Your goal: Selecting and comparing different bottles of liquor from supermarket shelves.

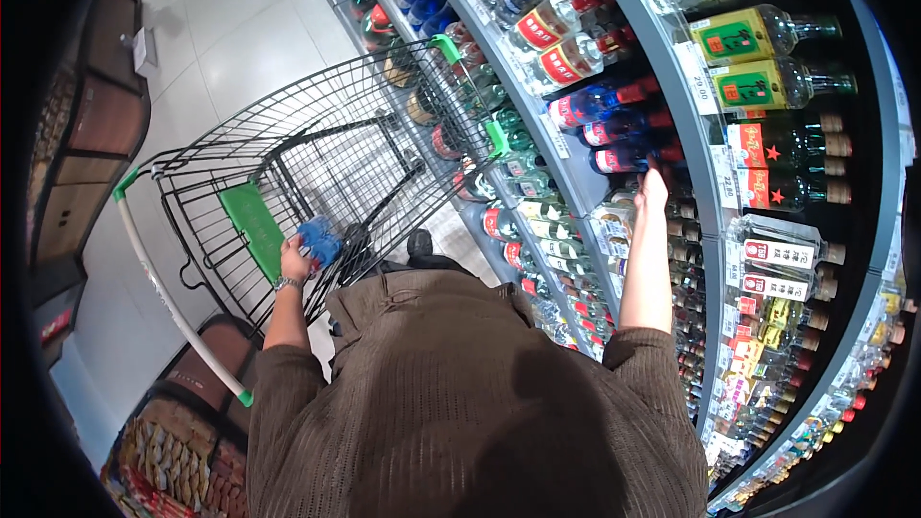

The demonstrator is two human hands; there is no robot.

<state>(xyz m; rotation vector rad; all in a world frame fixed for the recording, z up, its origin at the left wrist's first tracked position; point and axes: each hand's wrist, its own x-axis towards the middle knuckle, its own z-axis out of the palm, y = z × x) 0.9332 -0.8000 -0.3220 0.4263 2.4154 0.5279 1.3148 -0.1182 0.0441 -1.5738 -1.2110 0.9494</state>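
My left hand [293,257], with a metal-banded watch at the wrist, grips a blue bottle [320,239] over the near side of a black wire shopping cart [338,137]. Red shows beside its fingers; whether there is more than one bottle I cannot tell. To the right, my right hand [652,191] reaches into a shelf and has hold of the neck of a blue glass bottle [611,160] with a red and white label. Some of its fingers are hidden in shadow. Similar blue bottles [586,109] lie alongside in view.
Curved grey shelves [647,36] of bottles with price tags fill the right side. Clear bottles with red labels [565,61] stand by the blue ones. The cart's handle [173,309] is at left, above pale floor tiles [237,7]. Brown display bins [101,115] line the far left.
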